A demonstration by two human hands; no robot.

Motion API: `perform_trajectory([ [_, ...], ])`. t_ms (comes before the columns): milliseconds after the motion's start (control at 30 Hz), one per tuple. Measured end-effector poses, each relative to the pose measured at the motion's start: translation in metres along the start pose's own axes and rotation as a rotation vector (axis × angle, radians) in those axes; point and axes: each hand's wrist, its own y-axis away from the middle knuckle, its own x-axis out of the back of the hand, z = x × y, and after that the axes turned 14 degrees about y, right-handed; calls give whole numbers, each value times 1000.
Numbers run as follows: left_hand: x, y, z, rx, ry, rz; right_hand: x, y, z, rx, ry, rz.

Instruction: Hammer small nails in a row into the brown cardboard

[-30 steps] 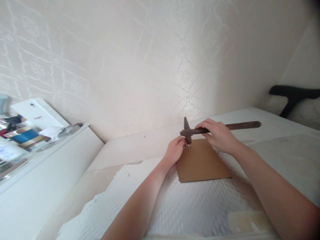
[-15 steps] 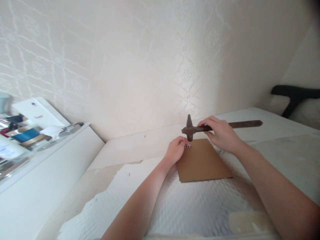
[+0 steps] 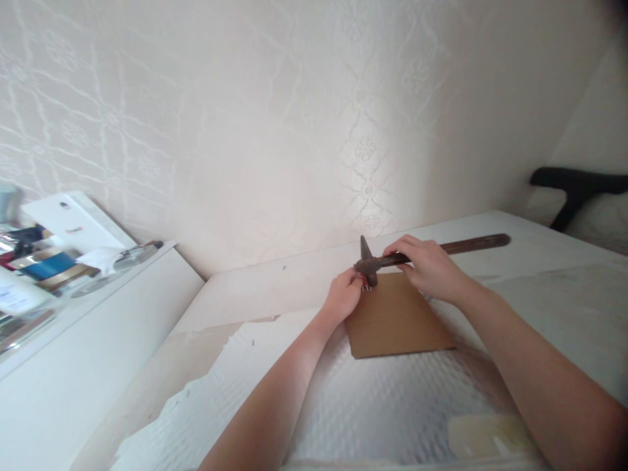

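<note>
My right hand (image 3: 432,269) grips a dark hammer (image 3: 451,248) close to its head, the wooden handle sticking out to the right. The hammer head (image 3: 367,265) is down on the far left corner of a brown cardboard sheet (image 3: 397,317). My left hand (image 3: 343,297) is pinched at that same corner, its fingertips closed on a small item right under the hammer head that I cannot make out. The cardboard lies flat on a white textured sheet (image 3: 383,399) spread over the table.
The white table (image 3: 275,288) stands against a patterned wall (image 3: 294,131). A white shelf unit (image 3: 73,314) on the left carries cluttered small items. A black chair armrest (image 3: 579,183) shows at the far right.
The hammer head rose off the cardboard corner half a second ago and has come back down onto it. My left hand stayed pinched at the corner.
</note>
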Motion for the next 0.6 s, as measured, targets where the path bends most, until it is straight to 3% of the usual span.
perform_trajectory([
  [167, 1, 1, -2, -56, 68, -43, 2, -1, -1, -45, -4, 59],
  [600, 0, 0, -1, -10, 91, -15, 2, -1, 1, -35, -6, 4],
])
